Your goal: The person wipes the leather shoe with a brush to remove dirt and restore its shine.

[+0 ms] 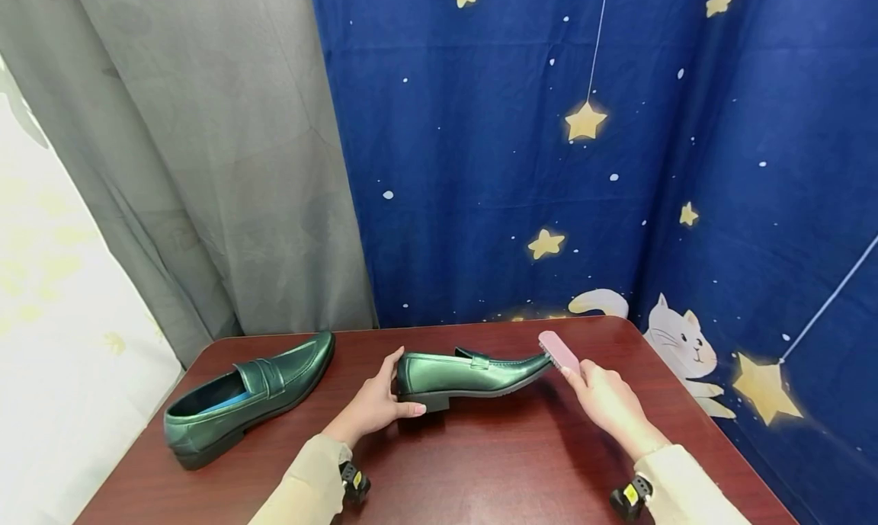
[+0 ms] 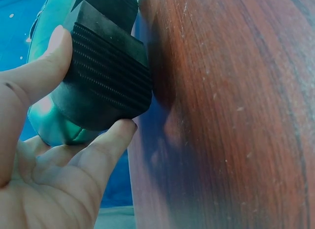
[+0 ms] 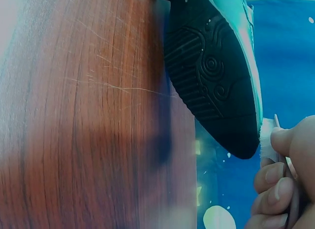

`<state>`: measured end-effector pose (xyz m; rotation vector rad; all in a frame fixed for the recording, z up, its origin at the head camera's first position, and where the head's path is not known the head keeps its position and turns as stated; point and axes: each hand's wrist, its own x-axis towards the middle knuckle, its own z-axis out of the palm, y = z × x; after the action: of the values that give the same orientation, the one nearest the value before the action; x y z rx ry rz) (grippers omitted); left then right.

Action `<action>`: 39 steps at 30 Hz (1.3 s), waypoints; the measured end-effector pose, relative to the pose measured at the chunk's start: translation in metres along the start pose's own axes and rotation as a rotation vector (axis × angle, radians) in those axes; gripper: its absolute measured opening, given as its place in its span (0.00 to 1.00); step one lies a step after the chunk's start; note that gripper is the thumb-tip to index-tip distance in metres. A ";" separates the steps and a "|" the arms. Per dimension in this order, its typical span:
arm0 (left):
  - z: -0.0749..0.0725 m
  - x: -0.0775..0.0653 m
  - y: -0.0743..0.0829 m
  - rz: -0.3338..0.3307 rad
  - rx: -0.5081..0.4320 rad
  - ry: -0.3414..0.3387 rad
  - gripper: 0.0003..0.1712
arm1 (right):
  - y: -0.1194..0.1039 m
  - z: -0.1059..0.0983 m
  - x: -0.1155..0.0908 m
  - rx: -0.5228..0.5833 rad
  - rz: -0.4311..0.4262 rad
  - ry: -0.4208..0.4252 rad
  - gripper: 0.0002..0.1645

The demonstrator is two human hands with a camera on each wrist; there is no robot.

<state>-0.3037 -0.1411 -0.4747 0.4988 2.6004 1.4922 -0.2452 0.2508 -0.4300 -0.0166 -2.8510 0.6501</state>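
A green loafer (image 1: 446, 374) is held a little above the table, its toe pointing right. My left hand (image 1: 376, 404) grips it round the heel; in the left wrist view the thumb and fingers (image 2: 106, 147) lie about the ridged black heel block (image 2: 106, 71). My right hand (image 1: 610, 403) holds a pink brush (image 1: 559, 351) with its bristles against the toe. From the right wrist the patterned black sole (image 3: 211, 76) shows, with pale bristles (image 3: 267, 138) touching the toe's edge.
The other green loafer (image 1: 250, 399), with a blue insole, stands upright on the left of the reddish-brown wooden table (image 1: 480, 464). Behind the table hang a grey curtain (image 1: 226, 167) and a blue curtain (image 1: 480, 167) with stars.
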 end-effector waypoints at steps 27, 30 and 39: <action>0.001 -0.001 -0.001 0.003 0.001 0.003 0.68 | -0.010 0.010 -0.006 0.014 0.019 0.017 0.19; 0.001 -0.001 0.000 0.004 -0.004 0.005 0.68 | -0.010 0.011 -0.007 0.015 0.018 0.022 0.18; 0.000 -0.001 0.000 0.004 0.009 -0.002 0.68 | -0.013 0.011 -0.010 0.019 0.018 0.011 0.19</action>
<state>-0.3032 -0.1412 -0.4751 0.5065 2.6076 1.4805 -0.2376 0.2336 -0.4366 -0.0428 -2.8369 0.6790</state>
